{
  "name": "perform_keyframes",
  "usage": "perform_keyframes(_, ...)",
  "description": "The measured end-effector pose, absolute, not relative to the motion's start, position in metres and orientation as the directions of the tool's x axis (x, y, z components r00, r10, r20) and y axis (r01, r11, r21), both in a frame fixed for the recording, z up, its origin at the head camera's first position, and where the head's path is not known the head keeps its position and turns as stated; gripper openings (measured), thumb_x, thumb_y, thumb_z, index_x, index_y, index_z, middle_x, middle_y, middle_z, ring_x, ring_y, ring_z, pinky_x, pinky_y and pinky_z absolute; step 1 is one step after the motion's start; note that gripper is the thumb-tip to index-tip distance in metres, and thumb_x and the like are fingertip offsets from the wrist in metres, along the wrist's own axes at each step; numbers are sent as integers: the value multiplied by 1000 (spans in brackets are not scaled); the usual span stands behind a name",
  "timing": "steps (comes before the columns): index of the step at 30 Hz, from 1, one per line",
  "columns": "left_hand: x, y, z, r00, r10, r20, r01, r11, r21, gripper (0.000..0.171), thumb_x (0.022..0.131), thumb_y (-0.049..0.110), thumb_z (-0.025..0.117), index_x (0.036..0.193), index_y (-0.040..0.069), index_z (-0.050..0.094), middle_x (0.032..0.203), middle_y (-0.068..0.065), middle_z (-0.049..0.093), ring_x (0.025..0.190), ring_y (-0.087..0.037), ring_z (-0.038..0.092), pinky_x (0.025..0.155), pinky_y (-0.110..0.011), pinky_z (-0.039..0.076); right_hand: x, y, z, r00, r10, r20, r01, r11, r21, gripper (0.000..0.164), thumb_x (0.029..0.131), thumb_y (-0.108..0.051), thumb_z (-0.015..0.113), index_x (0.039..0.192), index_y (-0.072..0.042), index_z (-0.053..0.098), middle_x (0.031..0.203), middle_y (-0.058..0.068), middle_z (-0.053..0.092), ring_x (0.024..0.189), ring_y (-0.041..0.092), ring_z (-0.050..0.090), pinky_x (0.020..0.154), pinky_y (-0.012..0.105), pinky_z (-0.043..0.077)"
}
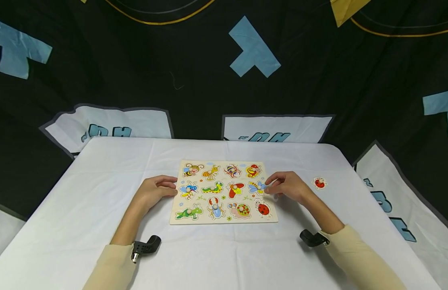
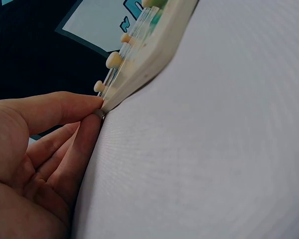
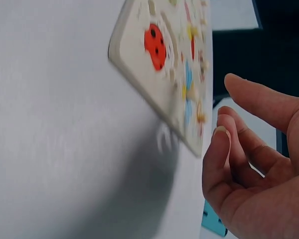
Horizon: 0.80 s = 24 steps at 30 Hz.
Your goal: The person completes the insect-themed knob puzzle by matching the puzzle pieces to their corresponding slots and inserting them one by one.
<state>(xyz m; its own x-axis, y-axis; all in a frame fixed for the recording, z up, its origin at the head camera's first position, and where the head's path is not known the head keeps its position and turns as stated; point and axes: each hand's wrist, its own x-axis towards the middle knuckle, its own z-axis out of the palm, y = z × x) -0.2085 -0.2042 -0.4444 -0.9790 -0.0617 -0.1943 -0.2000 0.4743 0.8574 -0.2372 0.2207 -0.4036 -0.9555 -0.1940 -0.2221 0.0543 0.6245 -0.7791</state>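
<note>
A wooden peg puzzle board (image 1: 224, 219) with knobbed insect pieces lies flat on the white table. My left hand (image 1: 156, 190) pinches the board's left edge between thumb and finger, as the left wrist view shows up close. Beside the right edge is my right hand (image 1: 287, 185), fingers loosely bent, thumb apart, holding nothing. The right wrist view shows this hand (image 3: 259, 164) apart from the board. At the board's lower right corner, a red ladybug picture (image 3: 155, 46) shows no knob. A loose ladybug piece (image 1: 320, 183) lies on the table, right of my right hand.
The white-covered table (image 1: 238, 257) reaches back to a black patterned cloth (image 1: 195, 60) hanging behind it. Black wrist cameras sit at both cuffs, the left camera (image 1: 148, 245) and the right camera (image 1: 313, 238) near the tabletop.
</note>
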Motion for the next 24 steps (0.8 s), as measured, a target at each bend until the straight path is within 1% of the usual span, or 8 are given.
perform_keyframes(4, -208, -204, -444, -980, -59, -191, -196, 476, 857, 49, 85, 20, 80, 131, 12, 67, 106, -3, 75, 97, -14, 65, 88, -28, 45, -239, 234, -402, -967, -129, -218, 90, 631, -770, 35, 81, -22, 85, 109, -7, 73, 82, 4, 66, 78, 23, 62, 75, 35, 53)
perform_keyframes(10, -208, -205, -445, -981, -59, -183, -188, 480, 857, 50, 85, 22, 80, 131, 12, 67, 109, -4, 74, 97, -13, 65, 89, -28, 45, -242, 251, -399, -975, -76, -211, 118, 627, -770, 39, 83, -22, 83, 116, -4, 72, 85, 4, 68, 83, 25, 63, 79, 35, 54)
perform_keyframes(16, -208, -205, -446, -983, -56, -177, -182, 478, 859, 49, 84, 22, 80, 131, 11, 67, 110, -6, 74, 97, -14, 66, 91, -31, 44, -244, 273, -402, -981, -27, -192, 134, 625, -769, 44, 85, -26, 81, 120, -3, 69, 86, 1, 71, 85, 27, 64, 78, 36, 51)
perform_keyframes(19, -208, -205, -445, -981, -59, -183, -189, 479, 857, 50, 84, 22, 80, 131, 12, 67, 109, -5, 74, 98, -14, 65, 91, -30, 44, -244, 286, -404, -982, -2, -188, 146, 618, -772, 46, 86, -27, 81, 123, -3, 68, 89, 1, 71, 86, 26, 64, 78, 36, 50)
perform_keyframes(22, -208, -205, -445, -980, -59, -190, -194, 480, 856, 50, 84, 21, 80, 131, 12, 67, 108, -4, 74, 98, -14, 65, 90, -29, 44, -244, 301, -403, -982, 15, -187, 158, 609, -778, 48, 88, -28, 79, 127, -3, 66, 96, 3, 72, 92, 25, 63, 82, 37, 49)
perform_keyframes(24, -208, -204, -444, -980, -59, -187, -193, 481, 855, 50, 85, 21, 80, 132, 12, 67, 108, -4, 74, 97, -13, 65, 89, -29, 44, -243, 310, -402, -979, 28, -201, 177, 603, -778, 51, 90, -31, 78, 131, -4, 64, 106, 6, 71, 98, 26, 63, 86, 37, 49)
